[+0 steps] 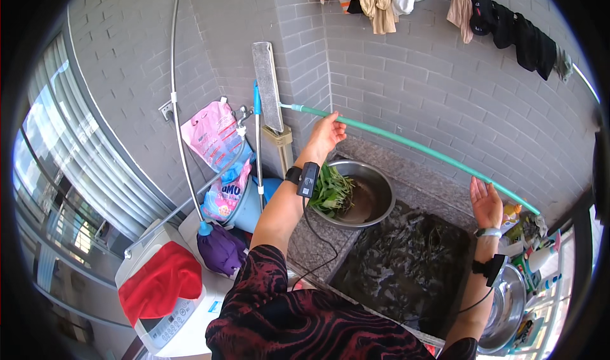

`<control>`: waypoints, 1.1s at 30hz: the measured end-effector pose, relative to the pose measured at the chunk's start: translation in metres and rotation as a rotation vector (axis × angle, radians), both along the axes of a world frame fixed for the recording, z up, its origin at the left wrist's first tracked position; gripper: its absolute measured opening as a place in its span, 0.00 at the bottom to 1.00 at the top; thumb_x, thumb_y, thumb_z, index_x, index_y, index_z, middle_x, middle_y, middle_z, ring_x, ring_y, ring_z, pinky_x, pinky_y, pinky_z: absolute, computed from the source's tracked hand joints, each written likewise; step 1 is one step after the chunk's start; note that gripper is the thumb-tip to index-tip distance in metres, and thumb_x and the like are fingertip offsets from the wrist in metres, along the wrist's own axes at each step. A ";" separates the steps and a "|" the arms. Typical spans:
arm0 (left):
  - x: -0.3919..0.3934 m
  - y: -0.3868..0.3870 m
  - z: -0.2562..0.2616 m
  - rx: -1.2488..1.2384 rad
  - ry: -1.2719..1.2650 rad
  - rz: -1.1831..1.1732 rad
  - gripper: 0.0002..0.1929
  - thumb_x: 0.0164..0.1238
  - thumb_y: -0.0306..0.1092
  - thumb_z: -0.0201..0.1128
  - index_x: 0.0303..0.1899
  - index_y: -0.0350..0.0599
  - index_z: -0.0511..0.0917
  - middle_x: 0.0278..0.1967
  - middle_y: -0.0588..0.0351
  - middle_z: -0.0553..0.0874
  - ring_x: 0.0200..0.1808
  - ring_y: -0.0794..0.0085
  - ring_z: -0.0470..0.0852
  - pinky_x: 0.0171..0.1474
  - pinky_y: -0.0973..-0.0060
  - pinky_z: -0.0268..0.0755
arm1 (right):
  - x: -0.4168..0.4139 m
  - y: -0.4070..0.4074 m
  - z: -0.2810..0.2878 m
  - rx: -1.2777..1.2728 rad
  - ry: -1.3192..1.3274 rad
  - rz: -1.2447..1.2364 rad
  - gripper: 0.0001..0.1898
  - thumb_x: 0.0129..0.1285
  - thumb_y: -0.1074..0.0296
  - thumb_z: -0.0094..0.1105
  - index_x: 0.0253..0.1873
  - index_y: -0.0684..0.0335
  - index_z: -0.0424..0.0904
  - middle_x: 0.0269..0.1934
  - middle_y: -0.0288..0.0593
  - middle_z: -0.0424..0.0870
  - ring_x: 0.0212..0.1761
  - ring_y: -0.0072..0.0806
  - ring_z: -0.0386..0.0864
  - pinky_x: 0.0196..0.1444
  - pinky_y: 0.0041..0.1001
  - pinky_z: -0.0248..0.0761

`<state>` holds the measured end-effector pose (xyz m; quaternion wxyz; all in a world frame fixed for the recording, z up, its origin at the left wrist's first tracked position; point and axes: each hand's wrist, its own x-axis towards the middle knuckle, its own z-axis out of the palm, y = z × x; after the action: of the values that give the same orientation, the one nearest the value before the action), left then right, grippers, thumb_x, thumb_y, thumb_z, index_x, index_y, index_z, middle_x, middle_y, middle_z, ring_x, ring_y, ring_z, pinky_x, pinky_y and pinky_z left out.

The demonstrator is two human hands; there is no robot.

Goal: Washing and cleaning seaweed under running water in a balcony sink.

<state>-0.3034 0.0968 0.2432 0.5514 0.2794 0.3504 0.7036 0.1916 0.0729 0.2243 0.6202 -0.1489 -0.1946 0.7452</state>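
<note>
A flat mop with a green pole [405, 143] stretches across the space before me, and its grey pad [268, 86] stands upright at the left end. My left hand [329, 134] has its fingers curled at the pole near the pad. Farther along, my right hand [486, 200] is palm up with fingers extended, the fingertips touching the pole from below. Beneath my left forearm, a steel basin [383, 207] holds leafy green stems [333, 191]. Beside it, a stone sink [340, 260] is filled with dark, rippled water [405, 265].
At left stand a washing machine [167, 334] with a red cloth [162, 279], a purple mop [221, 250], a blue bucket [248, 212] and detergent bags [214, 134]. Bottles [543, 257] and another steel basin [505, 307] crowd the right. Laundry [505, 26] hangs above; a faucet [244, 115] juts from the wall.
</note>
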 end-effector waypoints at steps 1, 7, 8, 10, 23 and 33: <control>-0.001 -0.001 -0.011 -0.049 -0.009 0.015 0.10 0.70 0.43 0.58 0.37 0.48 0.76 0.23 0.58 0.80 0.23 0.73 0.76 0.33 0.67 0.71 | -0.002 0.002 -0.005 -0.004 -0.006 0.000 0.15 0.72 0.68 0.46 0.58 0.71 0.64 0.61 0.60 0.68 0.66 0.50 0.67 0.66 0.42 0.66; -0.011 0.004 -0.066 -0.179 -0.079 0.053 0.10 0.68 0.42 0.60 0.36 0.47 0.75 0.21 0.56 0.80 0.18 0.71 0.77 0.25 0.67 0.73 | -0.012 0.013 -0.027 -0.107 -0.091 -0.009 0.17 0.72 0.66 0.48 0.59 0.70 0.62 0.62 0.59 0.67 0.66 0.49 0.66 0.67 0.42 0.65; -0.008 0.004 -0.074 -0.179 -0.093 0.060 0.10 0.68 0.42 0.60 0.36 0.46 0.75 0.21 0.55 0.80 0.18 0.70 0.77 0.25 0.66 0.74 | -0.012 0.015 -0.028 -0.111 -0.093 -0.011 0.17 0.72 0.66 0.48 0.59 0.70 0.62 0.62 0.59 0.67 0.66 0.49 0.66 0.67 0.42 0.65; -0.012 0.003 -0.086 -0.177 -0.135 0.037 0.10 0.69 0.41 0.58 0.37 0.45 0.74 0.23 0.53 0.80 0.21 0.67 0.78 0.29 0.64 0.74 | -0.015 0.015 -0.026 -0.073 -0.121 -0.013 0.18 0.72 0.66 0.48 0.60 0.70 0.61 0.64 0.60 0.64 0.67 0.49 0.65 0.67 0.42 0.64; -0.048 0.001 -0.079 -0.108 -0.241 -0.033 0.08 0.68 0.37 0.55 0.39 0.43 0.77 0.28 0.51 0.81 0.29 0.64 0.77 0.39 0.62 0.71 | -0.048 0.036 -0.018 -0.096 -0.132 0.022 0.23 0.72 0.63 0.49 0.64 0.70 0.58 0.67 0.55 0.61 0.66 0.50 0.65 0.67 0.42 0.64; -0.085 0.020 -0.117 0.069 -0.222 -0.190 0.09 0.69 0.39 0.57 0.42 0.45 0.77 0.34 0.49 0.83 0.35 0.63 0.80 0.44 0.63 0.74 | -0.069 0.094 -0.055 -0.111 -0.131 0.051 0.28 0.74 0.64 0.42 0.71 0.70 0.45 0.69 0.57 0.56 0.63 0.51 0.69 0.62 0.41 0.68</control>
<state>-0.3880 0.1167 0.1257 0.6408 0.2506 0.2348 0.6866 0.1221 0.1667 0.1694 0.5779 -0.2266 -0.1969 0.7589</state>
